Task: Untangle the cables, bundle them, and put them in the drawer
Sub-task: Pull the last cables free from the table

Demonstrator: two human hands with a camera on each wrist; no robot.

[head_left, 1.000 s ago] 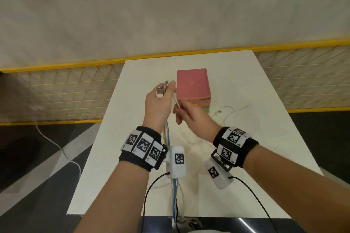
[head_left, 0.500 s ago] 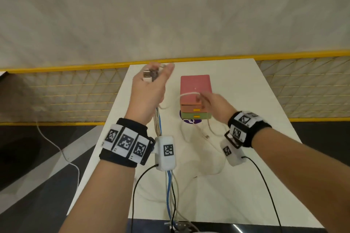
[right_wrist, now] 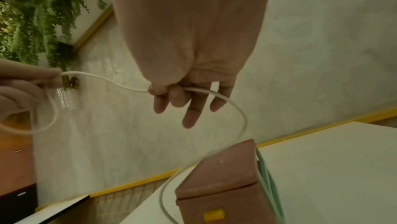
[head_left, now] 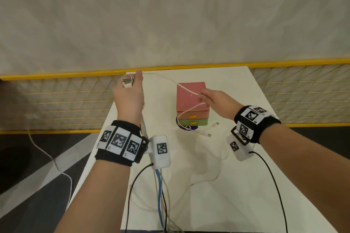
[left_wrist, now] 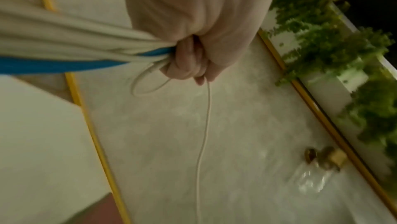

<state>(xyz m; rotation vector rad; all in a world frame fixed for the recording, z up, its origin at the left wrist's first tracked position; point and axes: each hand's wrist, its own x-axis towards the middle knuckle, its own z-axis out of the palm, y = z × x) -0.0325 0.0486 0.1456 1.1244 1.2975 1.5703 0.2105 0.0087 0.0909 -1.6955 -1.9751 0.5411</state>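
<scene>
Near the table's (head_left: 227, 185) far left corner, the raised left hand (head_left: 129, 94) is fisted round a bundle of cables (left_wrist: 64, 54), white ones and a blue one, with plug ends (head_left: 127, 82) poking above the fist. A thin white cable (head_left: 164, 78) sags from it across to the right hand (head_left: 216, 100), which pinches it between thumb and forefinger, the other fingers loosely spread, over the pink-topped drawer unit (head_left: 191, 100) toward the far edge. More white cable (head_left: 206, 132) lies loose in front of the drawers, which are closed.

Even indoor light in head view, wrist views dim, motion-blurred, edges warped
</scene>
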